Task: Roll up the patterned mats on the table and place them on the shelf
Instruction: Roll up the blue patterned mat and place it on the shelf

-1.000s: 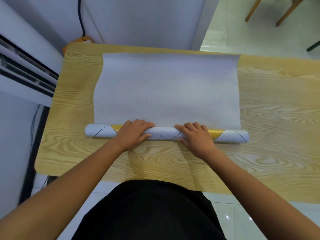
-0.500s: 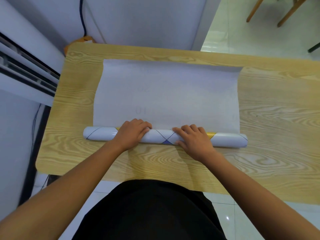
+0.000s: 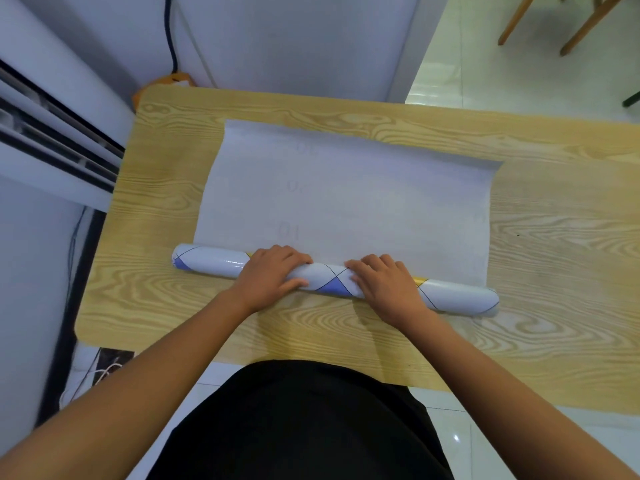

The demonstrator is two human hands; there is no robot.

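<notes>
A mat lies pale side up on the wooden table [image 3: 554, 237]; its flat part [image 3: 346, 195] stretches away from me. The near end is wound into a glossy white roll [image 3: 211, 263] with blue and yellow diamonds and thin black lines, lying across the table. My left hand [image 3: 270, 275] curls over the roll left of its middle, thumb on the near side. My right hand [image 3: 384, 284] curls over it just to the right, fingers on top.
A white air-conditioner unit [image 3: 52, 133] stands at the left, a white cabinet [image 3: 294, 39] with a black cable behind the table. Wooden chair legs [image 3: 581, 26] stand on the tiled floor at the far right. No shelf is in view.
Both hands have turned the roll away from me. It has grown thicker, the flat part has grown shorter, and a blue diamond now shows between my hands.
</notes>
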